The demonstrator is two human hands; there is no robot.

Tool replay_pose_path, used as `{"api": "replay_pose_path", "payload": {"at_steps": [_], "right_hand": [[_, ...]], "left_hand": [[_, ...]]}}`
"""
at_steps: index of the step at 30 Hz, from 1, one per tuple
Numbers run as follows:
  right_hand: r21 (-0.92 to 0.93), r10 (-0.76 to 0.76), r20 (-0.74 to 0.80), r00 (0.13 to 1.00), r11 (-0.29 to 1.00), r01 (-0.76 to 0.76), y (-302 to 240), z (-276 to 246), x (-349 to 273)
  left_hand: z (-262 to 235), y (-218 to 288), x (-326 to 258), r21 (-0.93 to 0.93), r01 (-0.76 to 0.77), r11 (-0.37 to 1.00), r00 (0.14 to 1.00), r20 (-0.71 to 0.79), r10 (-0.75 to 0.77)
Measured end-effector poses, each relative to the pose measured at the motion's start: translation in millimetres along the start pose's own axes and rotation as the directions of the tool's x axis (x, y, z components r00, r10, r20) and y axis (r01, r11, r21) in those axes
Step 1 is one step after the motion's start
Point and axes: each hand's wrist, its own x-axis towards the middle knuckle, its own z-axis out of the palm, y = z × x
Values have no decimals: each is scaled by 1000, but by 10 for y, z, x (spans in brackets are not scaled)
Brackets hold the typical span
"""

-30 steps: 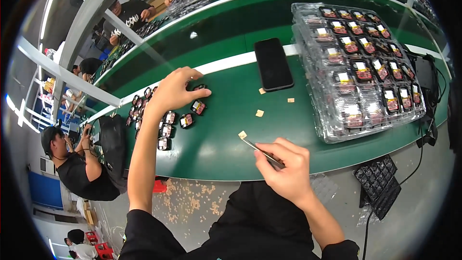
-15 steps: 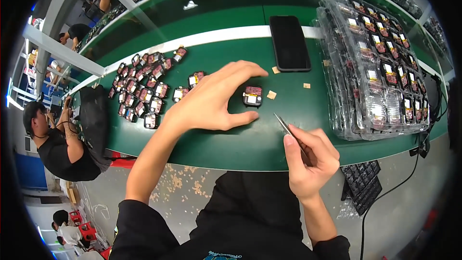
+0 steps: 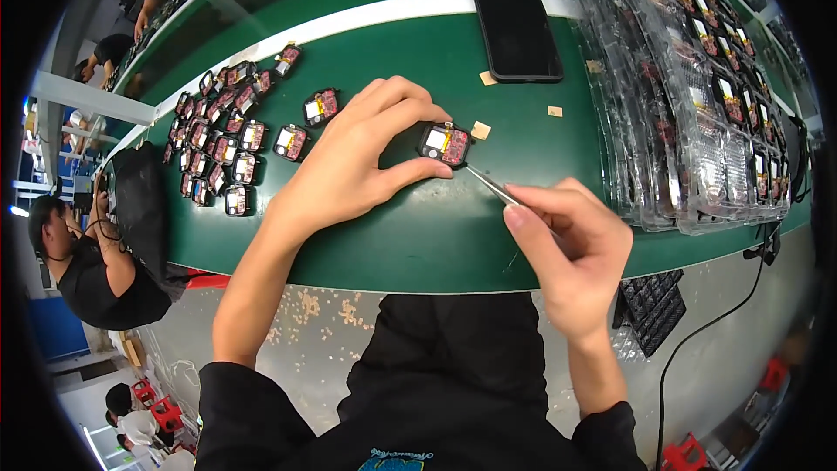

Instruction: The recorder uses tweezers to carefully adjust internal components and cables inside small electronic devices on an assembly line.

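Note:
On the green bench, my left hand (image 3: 357, 148) pinches a small black-cased electronic module (image 3: 454, 147) between thumb and fingertips. Its upper face shows a red circuit board, a white patch and a bit of yellow tape. Metal tweezers (image 3: 493, 187) are gripped in my right hand (image 3: 575, 253), with their tip at the module's lower right edge. Whether the tip touches it I cannot tell. Two similar modules, one black-cased (image 3: 321, 107) and one lower down (image 3: 290, 141), lie just beyond my left hand. A small tan square (image 3: 480, 130) rests right of the held module.
Several more modules (image 3: 224, 148) lie clustered at the left. A black phone (image 3: 518, 30) lies at the back, with tan squares (image 3: 555, 112) near it. Stacked clear plastic trays (image 3: 689, 201) holding modules stand at the right. A seated person (image 3: 105, 262) is at far left.
My left hand has closed on the module, which has turned so its white patch faces left. The tweezers' tip has come up to its edge. The whole view has shifted.

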Motion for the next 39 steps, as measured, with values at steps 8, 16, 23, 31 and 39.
{"api": "replay_pose_path", "payload": {"at_steps": [8, 16, 23, 31, 39], "right_hand": [[-232, -30, 62, 998, 972, 44, 11, -167, 124], [-434, -16, 150, 988, 897, 81, -17, -100, 129], [-442, 30, 157, 987, 896, 43, -7, -112, 167], [-427, 7, 144, 989, 902, 56, 6, -97, 156], [-492, -133, 143, 981, 850, 187, 28, -99, 121]], "left_hand": [[73, 70, -110, -174, -52, 983, 992, 107, 71], [92, -7, -67, -135, -59, 989, 989, 125, 76], [109, -37, -42, -123, -94, 988, 986, 123, 109], [84, -16, -48, -122, -52, 991, 988, 136, 69], [106, 18, -66, -153, 5, 988, 996, 91, 9]]}}
